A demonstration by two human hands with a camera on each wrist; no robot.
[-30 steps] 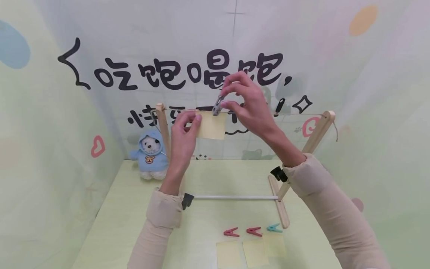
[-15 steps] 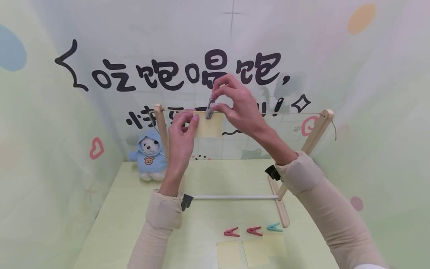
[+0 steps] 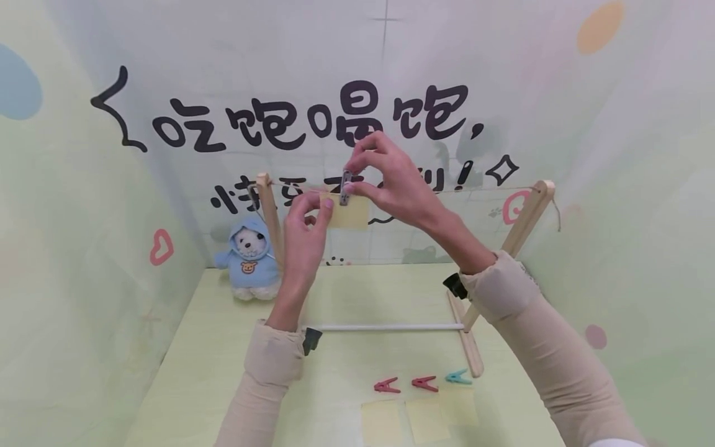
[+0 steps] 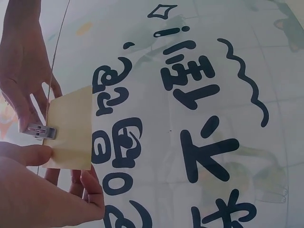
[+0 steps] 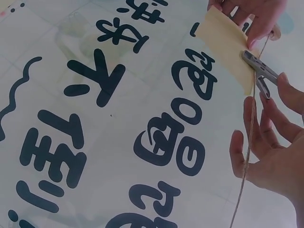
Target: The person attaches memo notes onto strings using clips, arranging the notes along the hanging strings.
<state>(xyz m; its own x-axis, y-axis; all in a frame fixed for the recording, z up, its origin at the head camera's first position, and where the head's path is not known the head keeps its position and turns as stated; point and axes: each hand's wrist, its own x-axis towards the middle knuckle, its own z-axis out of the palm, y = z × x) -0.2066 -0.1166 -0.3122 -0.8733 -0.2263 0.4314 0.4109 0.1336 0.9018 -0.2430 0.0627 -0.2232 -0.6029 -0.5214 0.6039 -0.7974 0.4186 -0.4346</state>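
A pale yellow square of paper point(image 3: 353, 216) hangs at the string point(image 3: 491, 189) stretched between two wooden posts. My left hand point(image 3: 304, 233) pinches its left side between thumb and fingers. In my right hand point(image 3: 395, 186), a grey clothespin point(image 3: 345, 187) is held upright between thumb and fingertips. The right wrist view has the clothespin point(image 5: 259, 65) reaching across the string, one leg over the front of the paper point(image 5: 229, 47). Seen from the left wrist, the clothespin's tip point(image 4: 50, 132) overlaps the paper's top edge, just above my left thumb.
Two red clothespins point(image 3: 386, 385) and a teal one point(image 3: 458, 377) lie on the table point(image 3: 184, 372), behind several yellow paper squares point(image 3: 381, 422). A plush toy in blue point(image 3: 249, 261) sits by the left post point(image 3: 269, 214). A white rod point(image 3: 385, 327) joins the stand's base near the right foot point(image 3: 470, 347).
The right hand has brought the clothespin left and down over the paper's top edge, turning it more upright. The string now dips at the paper. The left hand keeps its grip.
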